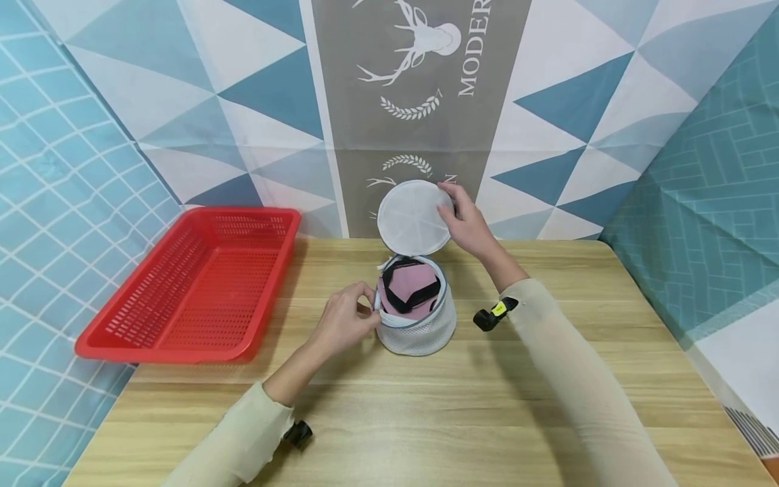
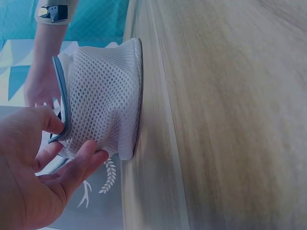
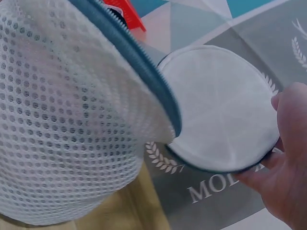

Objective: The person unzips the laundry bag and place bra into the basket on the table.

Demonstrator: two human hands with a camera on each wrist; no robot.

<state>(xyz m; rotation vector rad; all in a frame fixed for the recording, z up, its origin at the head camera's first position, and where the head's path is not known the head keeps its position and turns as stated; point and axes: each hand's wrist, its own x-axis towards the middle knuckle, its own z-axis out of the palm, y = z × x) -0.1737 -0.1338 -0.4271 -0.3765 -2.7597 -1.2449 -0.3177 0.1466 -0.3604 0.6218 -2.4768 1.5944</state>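
A white mesh laundry bag (image 1: 420, 338) stands upright on the wooden table, its round lid (image 1: 414, 218) raised behind the opening. Folded pink and black fabric (image 1: 412, 284) lies inside. My left hand (image 1: 345, 316) pinches the bag's zippered rim at its left side; in the left wrist view the thumb and fingers of that hand (image 2: 53, 163) are at the blue-edged rim. At the lid's right edge, my right hand (image 1: 465, 223) grips it between thumb and fingers. The right wrist view shows the lid (image 3: 218, 110) tilted back, joined to the bag near the zipper (image 3: 144, 62).
A red perforated plastic basket (image 1: 268, 297) sits to the left on the wooden table (image 1: 389, 419). A patterned cloth backdrop (image 1: 414, 135) rises behind the table, close to the lid.
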